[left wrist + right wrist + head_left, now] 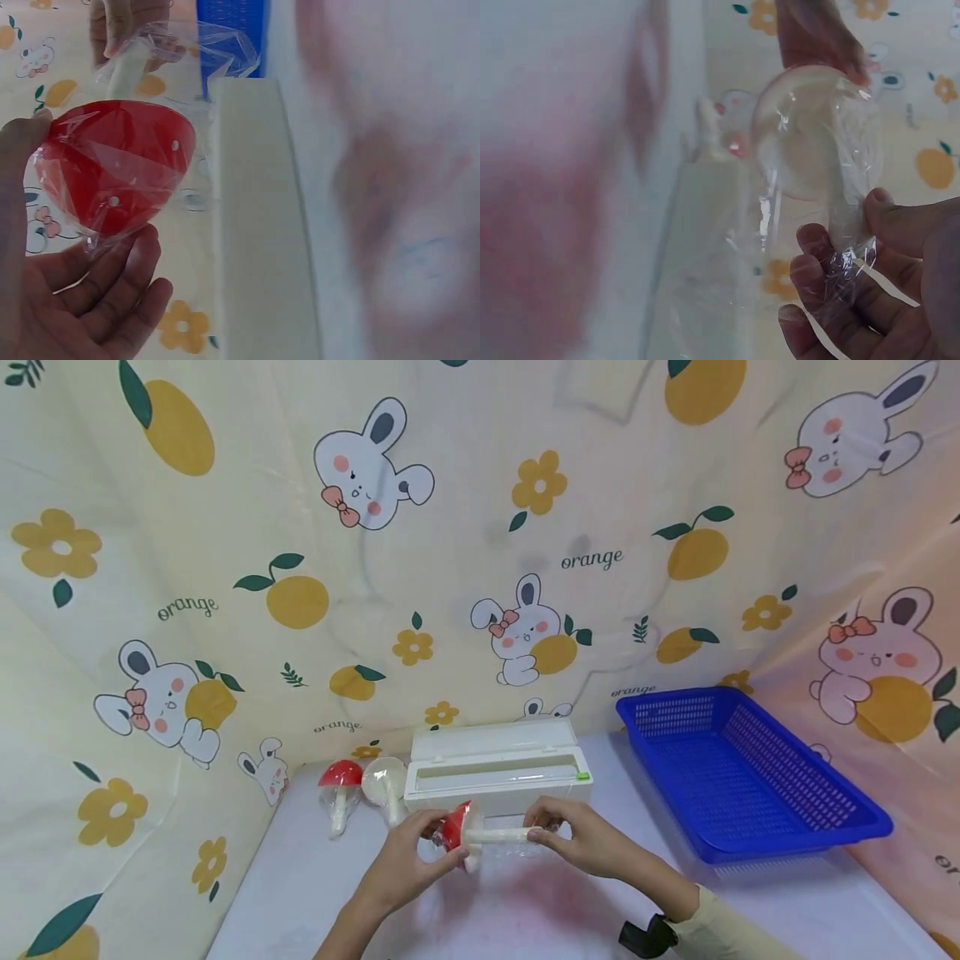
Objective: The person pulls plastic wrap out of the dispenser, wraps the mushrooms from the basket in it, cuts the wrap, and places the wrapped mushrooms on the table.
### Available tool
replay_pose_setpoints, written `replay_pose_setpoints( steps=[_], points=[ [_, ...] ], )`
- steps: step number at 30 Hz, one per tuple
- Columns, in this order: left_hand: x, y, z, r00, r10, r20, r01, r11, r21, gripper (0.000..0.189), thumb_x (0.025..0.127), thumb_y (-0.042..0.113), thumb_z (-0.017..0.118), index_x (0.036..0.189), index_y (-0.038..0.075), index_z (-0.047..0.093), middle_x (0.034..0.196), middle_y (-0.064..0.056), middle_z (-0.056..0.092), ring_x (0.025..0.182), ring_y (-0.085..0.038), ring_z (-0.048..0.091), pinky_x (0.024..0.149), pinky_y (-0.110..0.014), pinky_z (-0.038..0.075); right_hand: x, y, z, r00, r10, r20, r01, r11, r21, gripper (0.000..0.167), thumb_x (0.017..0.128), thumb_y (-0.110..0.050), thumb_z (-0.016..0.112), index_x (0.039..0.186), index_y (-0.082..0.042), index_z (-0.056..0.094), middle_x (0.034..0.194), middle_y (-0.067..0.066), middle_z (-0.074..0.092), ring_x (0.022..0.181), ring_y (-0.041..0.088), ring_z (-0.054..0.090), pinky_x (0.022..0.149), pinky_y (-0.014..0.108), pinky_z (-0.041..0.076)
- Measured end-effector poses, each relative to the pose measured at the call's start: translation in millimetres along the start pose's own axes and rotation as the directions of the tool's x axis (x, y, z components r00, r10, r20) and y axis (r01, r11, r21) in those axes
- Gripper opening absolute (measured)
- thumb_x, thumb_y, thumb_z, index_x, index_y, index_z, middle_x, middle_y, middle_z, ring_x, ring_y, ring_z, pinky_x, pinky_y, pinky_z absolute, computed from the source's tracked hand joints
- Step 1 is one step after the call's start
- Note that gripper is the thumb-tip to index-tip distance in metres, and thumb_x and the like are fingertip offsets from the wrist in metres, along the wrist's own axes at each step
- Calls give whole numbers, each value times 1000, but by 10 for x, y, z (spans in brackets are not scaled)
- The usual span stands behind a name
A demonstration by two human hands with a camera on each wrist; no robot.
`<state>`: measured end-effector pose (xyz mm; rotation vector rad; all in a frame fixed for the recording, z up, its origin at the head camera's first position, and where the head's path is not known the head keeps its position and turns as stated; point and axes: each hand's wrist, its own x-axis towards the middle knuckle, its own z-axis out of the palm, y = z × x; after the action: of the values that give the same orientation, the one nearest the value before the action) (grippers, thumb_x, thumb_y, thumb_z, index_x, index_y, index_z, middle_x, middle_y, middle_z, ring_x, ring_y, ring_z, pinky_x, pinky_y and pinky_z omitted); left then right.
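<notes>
A toy mushroom (454,828) with a red, white-dotted cap and white stem lies sideways between both hands, wrapped in clear plastic film (851,142). My left hand (399,867) grips the cap (120,161) by its rim, thumb on one side and fingers on the other. At the stem's far end, my right hand (592,845) pinches the stem (501,836) and gathered film between thumb and fingers. Loose film (236,49) sticks out beside the stem. Below the cap a small white piece (472,860) shows; what it belongs to I cannot tell.
Behind the hands stands a white film dispenser box (498,792) with its lid raised and a green slider (582,776). Two wrapped mushrooms, one red-capped (341,774) and one pale side up (384,781), lie left of it. A blue basket (750,777) sits at right.
</notes>
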<state>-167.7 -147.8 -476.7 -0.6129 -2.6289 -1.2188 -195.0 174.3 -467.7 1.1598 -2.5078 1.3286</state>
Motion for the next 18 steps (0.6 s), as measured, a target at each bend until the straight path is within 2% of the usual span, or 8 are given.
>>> replay_pose_setpoints(
  steps=[5, 9, 14, 18],
  points=[
    [-37, -122, 111, 998, -43, 51, 44, 999, -6, 60, 92, 52, 83, 131, 9, 69, 111, 6, 71, 96, -11, 66, 87, -37, 60, -82, 138, 143, 998, 47, 43, -50, 996, 71, 7, 105, -22, 71, 109, -17, 69, 86, -3, 72, 77, 3, 61, 70, 25, 55],
    [-11, -204, 183, 995, -68, 79, 68, 998, 0, 61, 93, 52, 82, 131, 6, 69, 107, 5, 71, 93, -9, 65, 82, -32, 58, -111, 255, 235, 993, 95, 70, -102, 989, 105, 6, 104, -18, 72, 107, -14, 69, 85, 1, 74, 75, 3, 60, 68, 24, 54],
    [26, -271, 244, 990, -91, 110, 90, 996, 21, 61, 94, 53, 81, 129, 5, 70, 105, 4, 70, 92, -10, 66, 79, -28, 55, -130, 370, 318, 977, 175, 122, -191, 973, 131, 5, 103, -15, 72, 105, -12, 69, 85, 6, 75, 73, 5, 61, 66, 23, 52],
    [58, -296, 279, 987, -104, 126, 98, 994, 55, 63, 93, 55, 80, 129, 4, 70, 103, 3, 70, 91, -12, 65, 76, -27, 53, -141, 440, 366, 969, 200, 144, -217, 969, 118, 9, 105, -19, 70, 107, -11, 68, 86, 3, 74, 73, 5, 61, 66, 23, 52]
  ],
)
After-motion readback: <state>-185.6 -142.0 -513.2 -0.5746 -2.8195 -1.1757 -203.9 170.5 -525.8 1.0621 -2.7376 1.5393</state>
